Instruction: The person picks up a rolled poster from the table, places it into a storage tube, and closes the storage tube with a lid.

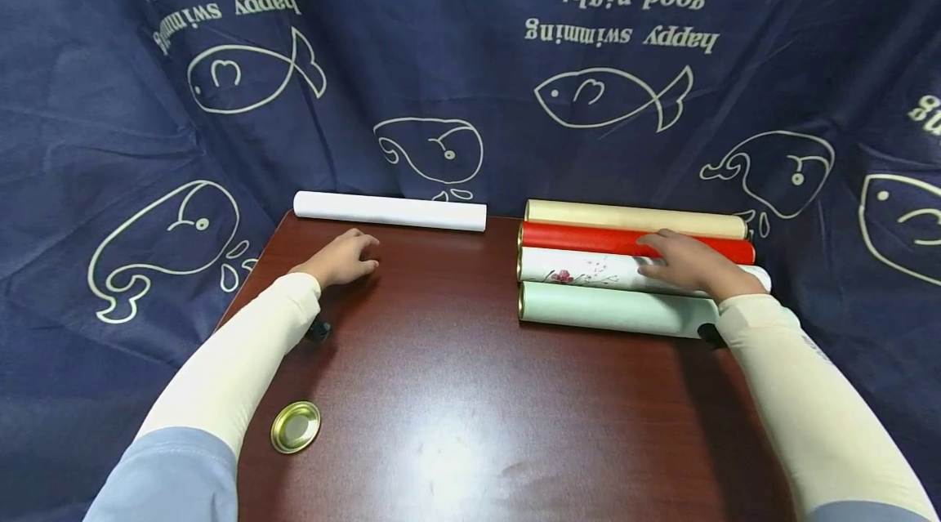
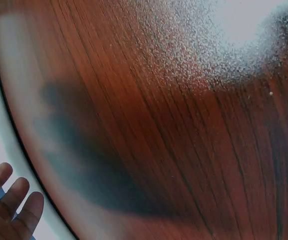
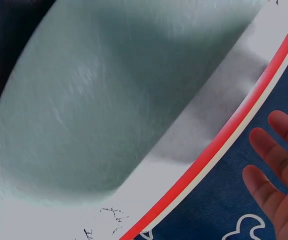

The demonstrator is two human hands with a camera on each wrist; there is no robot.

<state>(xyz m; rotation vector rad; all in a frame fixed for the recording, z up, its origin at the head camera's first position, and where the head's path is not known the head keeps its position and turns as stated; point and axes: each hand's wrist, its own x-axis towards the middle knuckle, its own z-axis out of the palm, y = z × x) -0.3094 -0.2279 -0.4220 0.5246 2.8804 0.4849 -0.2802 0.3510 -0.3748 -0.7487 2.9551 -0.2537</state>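
Note:
My left hand (image 1: 341, 258) is over the left part of the table, fingers loosely bent and nothing in them. Just beyond it lies a plain white tube (image 1: 390, 210), which also runs along the left edge of the left wrist view. My right hand (image 1: 687, 262) hovers over a row of tubes, its fingers (image 3: 268, 185) spread and holding nothing. From back to front the row has a cream tube (image 1: 632, 218), a red tube (image 1: 588, 237), a white tube with a blossom print (image 1: 537, 265) and a pale green tube (image 1: 610, 308). My right forearm hides the green tube's right end.
A round gold lid (image 1: 296, 427) lies on the dark red-brown table (image 1: 441, 367), near its left edge. Behind and around the table hangs a navy cloth (image 1: 441, 40) with fish and whale drawings. The tubes lie along the table's far side.

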